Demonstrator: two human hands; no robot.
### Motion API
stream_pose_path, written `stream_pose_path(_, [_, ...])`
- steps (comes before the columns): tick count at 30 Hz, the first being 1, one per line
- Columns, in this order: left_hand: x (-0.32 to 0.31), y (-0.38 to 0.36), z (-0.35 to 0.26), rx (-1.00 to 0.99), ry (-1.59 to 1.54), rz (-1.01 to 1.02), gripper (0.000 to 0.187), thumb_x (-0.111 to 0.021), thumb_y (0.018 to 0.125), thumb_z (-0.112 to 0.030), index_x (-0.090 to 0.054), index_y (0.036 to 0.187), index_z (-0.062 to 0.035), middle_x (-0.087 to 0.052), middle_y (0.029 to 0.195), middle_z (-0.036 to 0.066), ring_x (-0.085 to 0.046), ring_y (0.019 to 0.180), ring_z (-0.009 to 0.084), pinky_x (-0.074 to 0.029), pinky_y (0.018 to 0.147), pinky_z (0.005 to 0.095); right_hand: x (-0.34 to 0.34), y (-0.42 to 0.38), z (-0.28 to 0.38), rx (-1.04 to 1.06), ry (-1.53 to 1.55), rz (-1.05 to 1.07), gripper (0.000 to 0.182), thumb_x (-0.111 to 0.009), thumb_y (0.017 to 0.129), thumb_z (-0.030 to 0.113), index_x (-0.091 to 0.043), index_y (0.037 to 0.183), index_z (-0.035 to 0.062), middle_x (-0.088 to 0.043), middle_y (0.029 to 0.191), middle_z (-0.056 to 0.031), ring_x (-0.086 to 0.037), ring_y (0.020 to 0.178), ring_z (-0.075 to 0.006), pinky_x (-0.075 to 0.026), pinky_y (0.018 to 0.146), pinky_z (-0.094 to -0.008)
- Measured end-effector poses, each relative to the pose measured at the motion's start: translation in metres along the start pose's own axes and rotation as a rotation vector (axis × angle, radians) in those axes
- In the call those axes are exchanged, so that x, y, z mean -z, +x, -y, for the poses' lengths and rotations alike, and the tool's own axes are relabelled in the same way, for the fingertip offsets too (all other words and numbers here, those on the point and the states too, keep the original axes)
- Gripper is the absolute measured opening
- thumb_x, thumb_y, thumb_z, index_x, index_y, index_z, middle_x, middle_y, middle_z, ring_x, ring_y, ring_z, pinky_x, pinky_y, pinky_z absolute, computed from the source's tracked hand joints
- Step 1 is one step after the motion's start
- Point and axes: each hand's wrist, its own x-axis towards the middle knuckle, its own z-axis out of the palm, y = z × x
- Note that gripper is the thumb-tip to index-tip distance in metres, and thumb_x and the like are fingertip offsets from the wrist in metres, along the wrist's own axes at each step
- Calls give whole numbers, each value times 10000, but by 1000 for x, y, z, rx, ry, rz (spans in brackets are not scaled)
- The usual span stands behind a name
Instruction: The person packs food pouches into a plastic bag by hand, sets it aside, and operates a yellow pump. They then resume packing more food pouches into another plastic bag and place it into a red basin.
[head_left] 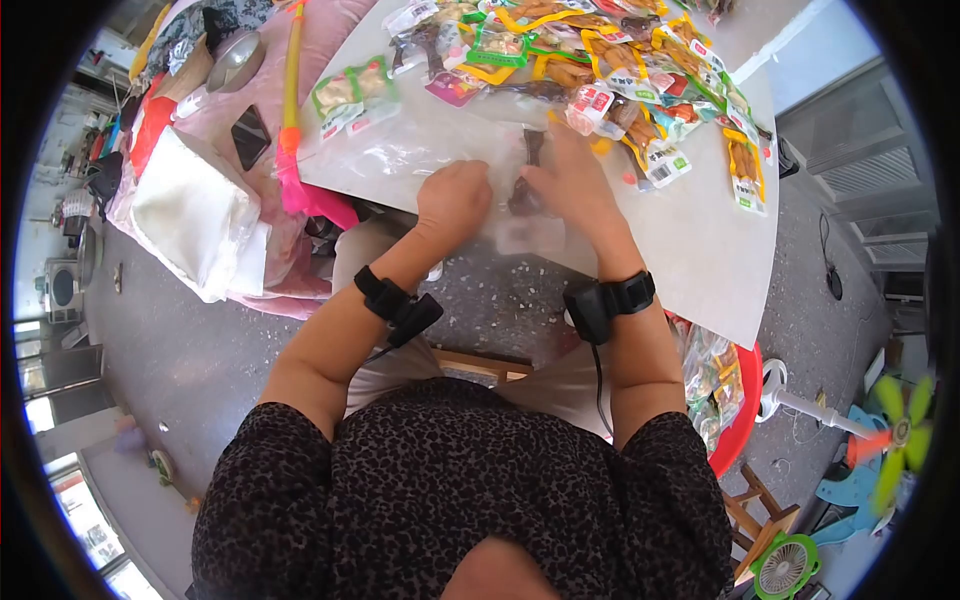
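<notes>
My left hand is closed at the table's near side, fingers curled in and hiding whatever they may hold. My right hand reaches forward just beside it, fingers stretched out and thumb apart. Between them lies a clear plastic packet with a long dark brown piece of food inside; my right thumb lies against its edge. Clear plastic wrapping is spread left of my hands. Beyond them is a pile of yellow, green and red snack packets. Black straps with small boxes circle both wrists.
On the white table, a green-edged packet lies left and a yellow one right. Left, a pink-covered surface bears a white bag, phone and metal bowl. A red tub of packets stands below right, near fans.
</notes>
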Motion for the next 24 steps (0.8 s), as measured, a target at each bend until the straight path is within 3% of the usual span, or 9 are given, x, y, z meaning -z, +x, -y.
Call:
stream_pose_path(6, [-1, 16, 8, 28, -198, 122, 144, -461, 721, -153, -505, 825, -63, -538, 722, 125, -524, 693, 295, -407, 594, 381, -8, 13, -15, 40, 24, 49, 513, -569, 659, 221, -404, 1073, -34, -425, 1095, -184, -432, 995, -328, -365, 823, -347])
stream_pose_path(12, [-1, 37, 15, 53, -449, 193, 147, -456, 724, -150, -493, 834, -60, -530, 714, 135, -519, 679, 306, -398, 580, 389, -10, 32, -5, 47, -87, 129, 532, -563, 623, 196, -402, 1079, -23, -411, 1093, -199, -435, 987, -330, -363, 826, -356])
stream_pose_path(18, [-2, 35, 28, -42, -570, 185, 135, -454, 730, -153, -484, 819, -56, -528, 709, 140, -514, 672, 313, -394, 571, 395, -10, 46, 3, -36, -352, 165, 588, -571, 598, 225, -395, 1107, -11, -415, 1104, -205, -447, 964, -332, -377, 815, -357])
stream_pose_path(21, [1, 38, 30, -52, -598, 207, 133, -459, 729, -150, -484, 820, -56, -530, 711, 138, -516, 672, 312, -395, 569, 394, -8, 49, 14, -243, -219, 217, 636, -593, 584, 222, -378, 1139, -1, -437, 1086, -218, -447, 978, -327, -371, 828, -352])
stream_pose_path(24, [0, 36, 30, -50, -633, 178, 137, -462, 728, -148, -484, 825, -54, -533, 714, 138, -518, 673, 309, -395, 571, 390, -14, 39, -6, -167, -116, 60, 648, -618, 570, 205, -383, 1139, 0, -462, 1055, -212, -505, 882, -276, -406, 764, -331])
